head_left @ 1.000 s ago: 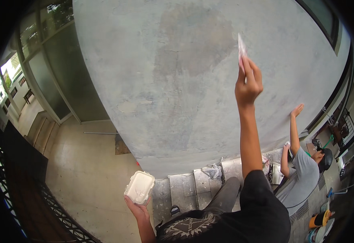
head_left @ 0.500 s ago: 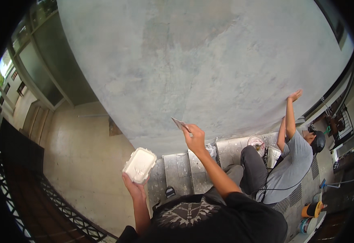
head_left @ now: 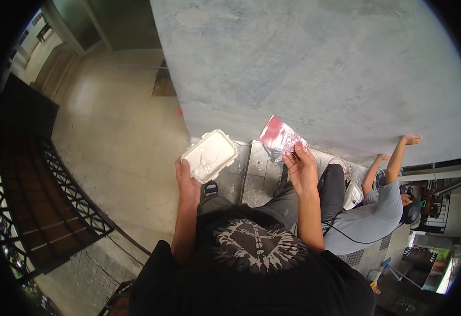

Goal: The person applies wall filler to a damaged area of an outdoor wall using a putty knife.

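My left hand [head_left: 188, 184] grips the side of a cream-white rectangular plastic tub [head_left: 223, 167], tilted so its inside shows. White paste [head_left: 205, 163] lies in it, with ridges and smears on the surface. In my right hand [head_left: 303, 173] a thin, flat scraper [head_left: 279, 136] is pinched by its near corner. Its broad face looks reddish and shiny. The scraper is to the right of the tub, apart from it, and overlaps the wall's lower edge in the view. The grey wall [head_left: 314, 79] in front has uneven, patchy plaster.
At the right a co-worker in a grey shirt [head_left: 367, 213] sits low, with one hand [head_left: 412, 139] raised at the wall. A white container [head_left: 352, 195] is beside them. Paved steps [head_left: 254, 181] lie below me, and a black metal railing [head_left: 77, 192] curves along the left.
My right hand has drawn back from near the wall, turning the scraper from nearly edge-on to show its broad face. The tub now appears nearer the scraper. The view has shifted.
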